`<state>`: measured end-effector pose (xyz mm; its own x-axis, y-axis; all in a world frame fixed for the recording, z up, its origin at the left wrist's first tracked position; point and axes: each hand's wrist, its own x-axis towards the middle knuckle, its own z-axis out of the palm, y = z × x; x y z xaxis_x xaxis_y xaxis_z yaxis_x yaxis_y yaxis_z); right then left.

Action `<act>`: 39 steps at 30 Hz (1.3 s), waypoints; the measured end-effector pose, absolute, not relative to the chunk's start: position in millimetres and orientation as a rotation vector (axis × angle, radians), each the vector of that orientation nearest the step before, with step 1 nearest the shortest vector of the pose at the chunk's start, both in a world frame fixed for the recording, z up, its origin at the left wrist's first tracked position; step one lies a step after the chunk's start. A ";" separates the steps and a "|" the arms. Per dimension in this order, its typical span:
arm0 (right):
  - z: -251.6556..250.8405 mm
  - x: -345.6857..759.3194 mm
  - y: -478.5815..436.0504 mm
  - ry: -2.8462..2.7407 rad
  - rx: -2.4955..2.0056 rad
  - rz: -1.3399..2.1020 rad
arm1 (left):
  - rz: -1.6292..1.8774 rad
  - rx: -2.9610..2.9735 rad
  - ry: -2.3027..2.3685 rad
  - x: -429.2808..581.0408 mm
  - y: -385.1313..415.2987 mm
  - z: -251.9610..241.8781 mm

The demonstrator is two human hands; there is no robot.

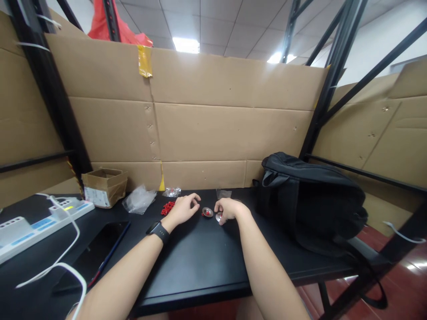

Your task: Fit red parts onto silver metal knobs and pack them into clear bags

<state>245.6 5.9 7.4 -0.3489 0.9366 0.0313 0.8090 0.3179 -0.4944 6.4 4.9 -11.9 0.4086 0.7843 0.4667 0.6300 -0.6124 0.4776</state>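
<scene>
Before cardboard wall [230, 133], hands [182, 210] [230, 210] over tabletop [200, 258]

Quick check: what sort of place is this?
Probably a makeshift workstation built into industrial racking: black metal posts, cardboard panels walling in the black tabletop, and a white power strip.

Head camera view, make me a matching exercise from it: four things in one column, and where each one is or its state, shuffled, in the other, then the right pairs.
Things:
1. Red pieces
2. Small round cup
3. Watch
4. Backpack

Places or states:
A. Being worn
B. Between left hand and right hand
C. At the right of the tabletop
D. Beside the left hand, away from the right hand

Pairs: 1-D, 2-B, 3-A, 4-C
</scene>
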 end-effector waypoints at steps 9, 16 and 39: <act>10.3 244.4 0.8 -2.259 -1.502 0.627 | 0.995 2.422 1.204 9.2 0.9 -10.1; 19.2 233.0 -2.0 -1.980 -1.091 0.793 | 1.102 2.104 0.958 19.6 3.7 -12.5; 13.6 274.0 13.2 -1.729 -1.679 0.154 | 0.999 2.449 1.790 -60.5 26.7 7.9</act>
